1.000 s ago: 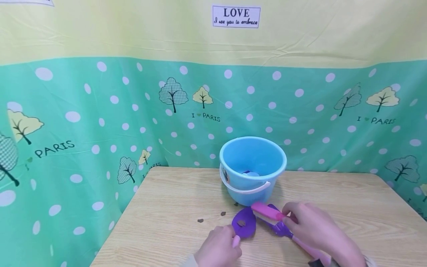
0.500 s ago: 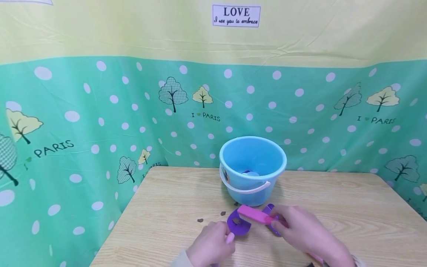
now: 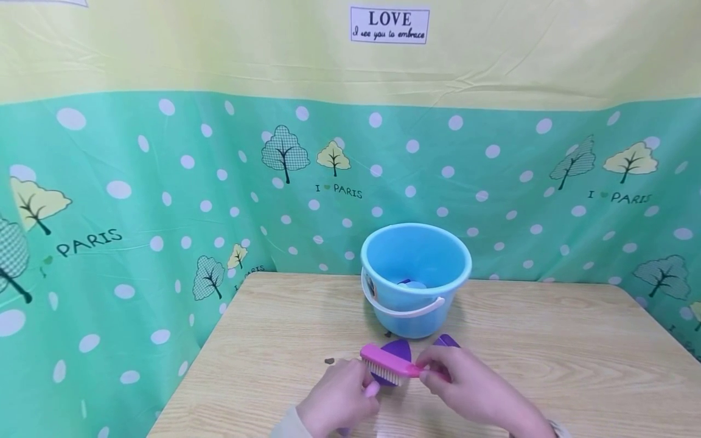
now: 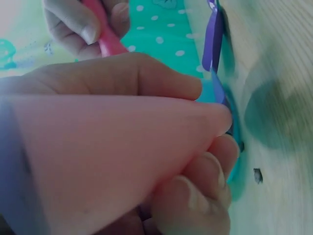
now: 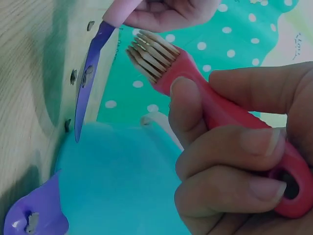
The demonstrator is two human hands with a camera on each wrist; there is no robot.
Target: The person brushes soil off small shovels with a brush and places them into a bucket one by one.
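Observation:
My left hand (image 3: 341, 394) grips the pink handle (image 4: 127, 147) of a small toy shovel, its purple blade (image 3: 400, 349) just above the table. A dark flake (image 5: 88, 76) lies on that blade in the right wrist view. My right hand (image 3: 465, 384) pinches the handle of a pink brush (image 3: 386, 361). Pale bristles (image 5: 151, 56) point toward the shovel, and in the head view the brush covers much of the blade. Whether the bristles touch the blade I cannot tell.
A light blue bucket (image 3: 413, 313) with a white handle stands just behind my hands. Another purple tool (image 3: 446, 340) lies right of the shovel, with a grey bit in it in the right wrist view. Dark flakes (image 3: 329, 361) are scattered on the wooden table (image 3: 274, 340).
My right hand has carried the brush left, from over the second purple tool to over the shovel blade. My left hand has shifted slightly left with the shovel.

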